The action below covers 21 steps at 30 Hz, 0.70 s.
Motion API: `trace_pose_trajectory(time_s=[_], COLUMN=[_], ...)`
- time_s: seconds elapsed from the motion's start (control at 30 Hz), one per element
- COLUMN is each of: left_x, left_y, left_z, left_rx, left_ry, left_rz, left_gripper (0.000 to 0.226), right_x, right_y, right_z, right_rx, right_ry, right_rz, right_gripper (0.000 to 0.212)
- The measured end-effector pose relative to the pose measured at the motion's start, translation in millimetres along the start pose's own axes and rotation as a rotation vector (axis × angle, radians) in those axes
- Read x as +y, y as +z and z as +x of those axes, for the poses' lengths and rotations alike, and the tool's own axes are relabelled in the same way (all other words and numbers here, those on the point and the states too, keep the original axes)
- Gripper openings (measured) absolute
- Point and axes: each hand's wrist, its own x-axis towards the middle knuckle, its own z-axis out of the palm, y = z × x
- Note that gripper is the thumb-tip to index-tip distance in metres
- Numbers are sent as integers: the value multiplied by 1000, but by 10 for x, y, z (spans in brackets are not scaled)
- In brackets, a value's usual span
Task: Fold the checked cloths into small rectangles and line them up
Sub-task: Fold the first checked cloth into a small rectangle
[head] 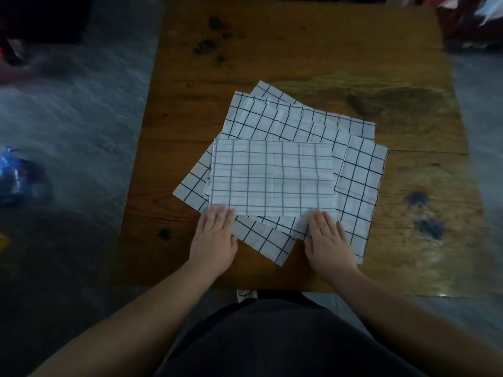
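The person's dark clothing [285,344] fills the near edge, and both bare forearms reach forward. The left hand [215,235] and the right hand [326,238] lie flat, fingers straight and close together, gripping nothing. Their fingertips press the two near corners of the folded cloth [272,178].

This cloth is a rectangle with its long axis from 9 to 3 o'clock, and it sits at the table's middle. It rests on a pile of checked cloths [299,123], spread open and fanned out, with corners pointing to 11, 3 and 7 o'clock.

All lies on a wooden table [190,104] with dark knots. Around it is a grey floor [68,104]. A blue bag [16,175] lies on the floor at 9 o'clock, well apart from the table.
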Motion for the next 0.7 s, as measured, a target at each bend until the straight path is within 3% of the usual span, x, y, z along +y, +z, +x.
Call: trace_pose_trajectory(time_s=[0.17, 0.3, 0.7], left_x=[551, 565, -245], left_y=[-49, 41, 100], left_z=[148, 210, -50], left_rx=[-20, -63, -58], left_ry=[193, 165, 27], left_rz=[4, 17, -11], left_gripper=[68, 66, 67], right_x=[-506, -573, 377], right_y=[-12, -17, -35], right_z=[107, 213, -31], right_rx=[-4, -28, 0], right_ry=[-225, -263, 17], right_rz=[7, -7, 96], right_gripper=[65, 63, 60])
